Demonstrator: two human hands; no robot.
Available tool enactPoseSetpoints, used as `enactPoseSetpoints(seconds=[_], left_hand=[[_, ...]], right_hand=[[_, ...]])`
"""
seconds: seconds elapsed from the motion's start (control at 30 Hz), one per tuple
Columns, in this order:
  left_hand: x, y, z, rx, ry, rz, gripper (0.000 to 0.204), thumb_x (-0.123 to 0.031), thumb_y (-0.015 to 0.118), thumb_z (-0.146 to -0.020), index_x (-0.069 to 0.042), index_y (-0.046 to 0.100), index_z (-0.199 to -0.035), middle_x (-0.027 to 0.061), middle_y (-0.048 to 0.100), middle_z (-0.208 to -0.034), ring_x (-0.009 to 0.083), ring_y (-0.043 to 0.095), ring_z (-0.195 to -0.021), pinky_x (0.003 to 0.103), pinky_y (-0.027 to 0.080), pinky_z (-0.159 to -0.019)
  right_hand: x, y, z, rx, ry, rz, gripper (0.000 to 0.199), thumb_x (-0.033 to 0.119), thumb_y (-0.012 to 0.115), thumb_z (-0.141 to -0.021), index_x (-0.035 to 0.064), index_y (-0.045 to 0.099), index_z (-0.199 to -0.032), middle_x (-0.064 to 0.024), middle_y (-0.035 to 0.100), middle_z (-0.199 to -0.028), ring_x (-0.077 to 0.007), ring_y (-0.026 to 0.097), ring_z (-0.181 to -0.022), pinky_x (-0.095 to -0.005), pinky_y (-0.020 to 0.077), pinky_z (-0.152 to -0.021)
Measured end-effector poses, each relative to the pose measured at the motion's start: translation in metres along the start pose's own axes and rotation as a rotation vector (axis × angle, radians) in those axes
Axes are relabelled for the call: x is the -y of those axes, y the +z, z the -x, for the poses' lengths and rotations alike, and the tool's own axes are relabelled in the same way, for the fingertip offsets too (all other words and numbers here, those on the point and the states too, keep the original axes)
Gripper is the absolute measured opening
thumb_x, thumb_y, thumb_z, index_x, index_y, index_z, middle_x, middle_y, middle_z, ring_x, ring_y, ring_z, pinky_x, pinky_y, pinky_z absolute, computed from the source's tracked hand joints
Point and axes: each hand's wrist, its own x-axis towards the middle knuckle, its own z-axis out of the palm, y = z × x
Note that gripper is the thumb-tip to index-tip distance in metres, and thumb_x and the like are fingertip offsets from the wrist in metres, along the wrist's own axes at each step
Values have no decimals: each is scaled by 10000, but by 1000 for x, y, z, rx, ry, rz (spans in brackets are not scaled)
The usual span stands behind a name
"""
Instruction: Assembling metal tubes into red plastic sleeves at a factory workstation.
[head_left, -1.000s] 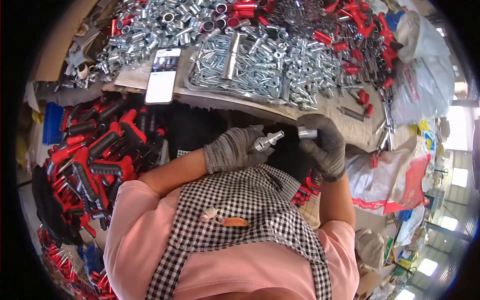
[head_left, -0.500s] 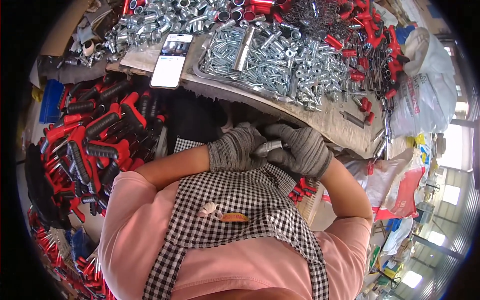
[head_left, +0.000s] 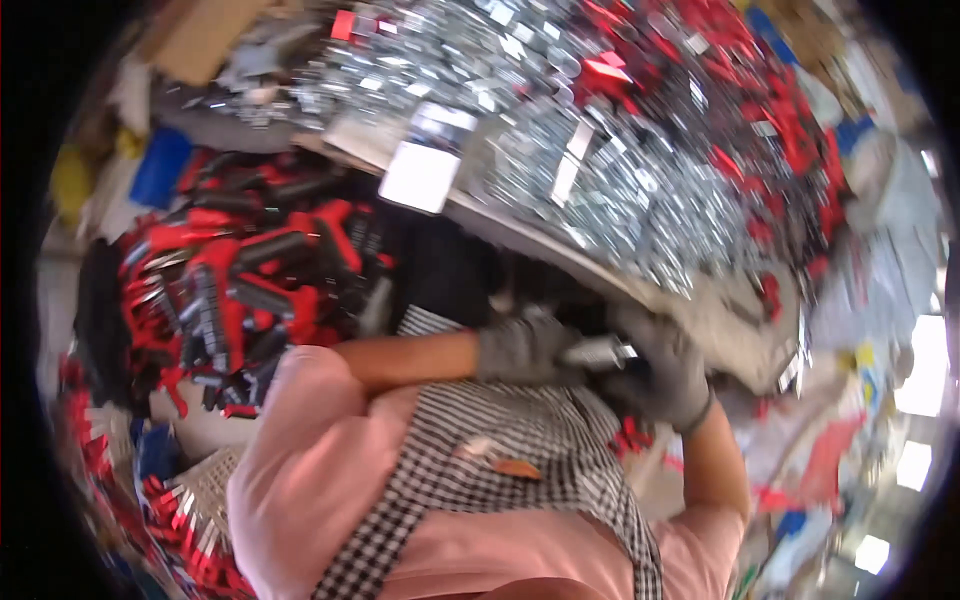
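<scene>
And the view blurs, hands lower and further right than before! Left hand [head_left: 530,347] pinches a metal piece [head_left: 600,353]; right hand [head_left: 665,375] beside its tip, grip unclear. Tray [head_left: 552,230] brims with silvery hardware [head_left: 625,190].

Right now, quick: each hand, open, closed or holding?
Left hand: closed, holding a silver metal part.
Right hand: by the part's right end; too blurred to tell its grip.
</scene>
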Motion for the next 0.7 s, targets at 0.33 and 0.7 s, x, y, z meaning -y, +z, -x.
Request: enactPoseSetpoints(seconds=[0.33,0.7], left_hand=[[-19,-28,-8,227,-329,415,421,-433,684,-723,-35,655,-854,181,654,-791,332,635,-760,430,487,-695],[-28,-68,-25,209,-73,141,555,-361,669,-817,-75,497,-1260,86,614,-1124,251,622,-966,330,505,-833]], right_hand=[[2,23,18,-89,-39,-130,478,161,743,-654,87,592,-1102,-126,649,-829,-315,639,-802,-429,503,-779],[-18,33,11,65,134,-373,466,184,813,-602,52,610,-1001,-111,655,-808,-296,647,-699,-363,518,-641]])
